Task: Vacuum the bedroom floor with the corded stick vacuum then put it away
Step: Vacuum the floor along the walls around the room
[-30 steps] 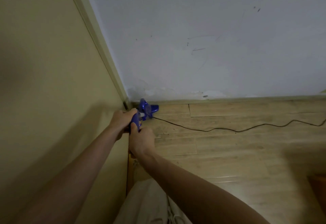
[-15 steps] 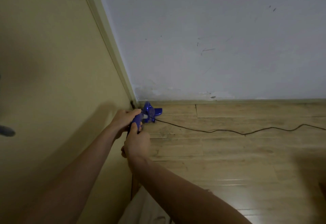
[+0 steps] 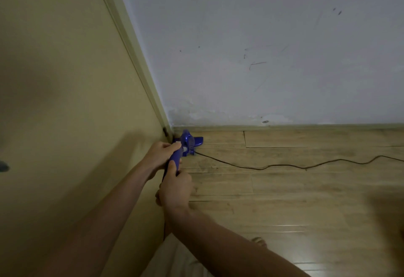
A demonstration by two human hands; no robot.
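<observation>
While both hands (image 3: pixel 175 189) grip the vacuum (image 3: pixel 188 142) handle, head at corner; cord (image 3: pixel 284 165) trailing, storing undone.

Corner count
One blue vacuum (image 3: pixel 188 142), one black cord (image 3: pixel 284 166), two hands — left (image 3: pixel 160 153), right (image 3: pixel 176 187) — and one bare foot (image 3: pixel 259 241).

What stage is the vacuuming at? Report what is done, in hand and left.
Done: cannot tell; the wooden floor shows no clear sign of finished cleaning. In hand: the left hand and right hand both grip the blue vacuum, its head in the corner by the door. Left: putting it away; the black cord lies loose across the floor.
</observation>
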